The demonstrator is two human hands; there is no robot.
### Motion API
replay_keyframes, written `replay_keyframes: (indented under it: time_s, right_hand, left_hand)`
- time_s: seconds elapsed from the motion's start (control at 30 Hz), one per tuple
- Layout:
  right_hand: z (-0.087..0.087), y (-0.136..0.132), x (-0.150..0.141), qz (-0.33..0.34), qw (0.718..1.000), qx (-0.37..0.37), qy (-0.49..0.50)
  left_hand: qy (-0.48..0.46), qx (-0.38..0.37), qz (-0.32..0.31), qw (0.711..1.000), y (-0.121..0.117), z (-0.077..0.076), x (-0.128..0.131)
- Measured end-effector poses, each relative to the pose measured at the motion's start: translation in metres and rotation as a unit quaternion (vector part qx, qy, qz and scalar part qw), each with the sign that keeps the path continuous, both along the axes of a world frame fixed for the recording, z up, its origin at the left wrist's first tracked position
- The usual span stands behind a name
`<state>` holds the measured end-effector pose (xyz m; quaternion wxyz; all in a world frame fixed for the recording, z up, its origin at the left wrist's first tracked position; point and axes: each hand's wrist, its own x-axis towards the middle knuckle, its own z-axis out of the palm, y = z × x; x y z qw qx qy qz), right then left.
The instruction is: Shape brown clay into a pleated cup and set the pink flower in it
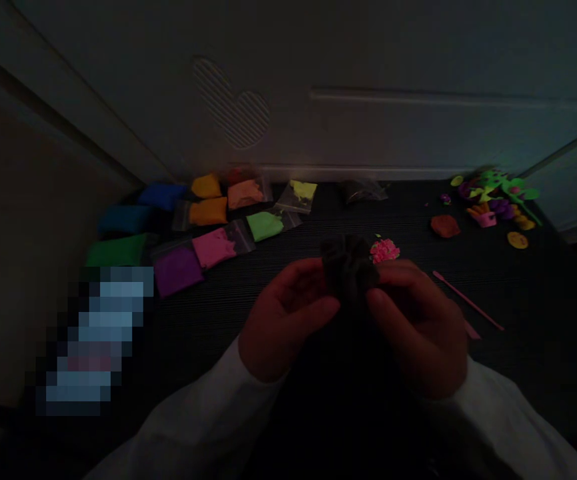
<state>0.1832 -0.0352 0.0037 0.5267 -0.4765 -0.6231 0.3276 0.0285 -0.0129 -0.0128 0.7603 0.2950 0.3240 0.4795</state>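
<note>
Between my two hands is a dark lump of modelling clay (pixel 349 268) with several rounded lobes, held above the black tabletop. My left hand (pixel 286 313) grips its left side, thumb along the front edge and fingers curled behind. On the opposite side my right hand (pixel 421 320) pinches it between thumb and bent forefinger. The dim light hides the lump's finer detail. Just behind my right fingers lies a heap of small pink and green clay bits (pixel 385 250). A thin pink modelling stick (pixel 468 300) rests to the right, and another pink tool (pixel 472 330) is partly covered by that hand.
Bags of coloured clay, among them purple (pixel 177 272), pink (pixel 213 247) and light green (pixel 265 225), spread over the left. A blurred bright rectangle (pixel 103 333) lies nearer. At far right are colourful clay flowers (pixel 511 190) and a reddish-brown piece (pixel 445 226). A white panel (pixel 393 133) stands behind.
</note>
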Motion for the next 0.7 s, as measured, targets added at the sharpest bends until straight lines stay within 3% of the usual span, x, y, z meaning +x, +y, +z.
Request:
replay_keyframes:
  time_s: [0.17,0.47,0.7]
  right_hand:
    - [-0.0041,0.0031,0.0,0.021,0.999,-0.023,0.008]
    - [-0.0083,0.0044,0.0023,0.004,0.996,0.064,-0.059]
    - [-0.0022,0.0072,0.0077,0.011,0.998,0.025,-0.053]
  left_hand:
    - [0.006,0.003,0.02,1.0,0.0,0.0013,0.0015]
    - [-0.027,0.034,0.024,0.999,-0.0004,0.0027,0.0017]
    - [-0.007,0.06,0.013,0.998,-0.0014,0.0036,-0.0014]
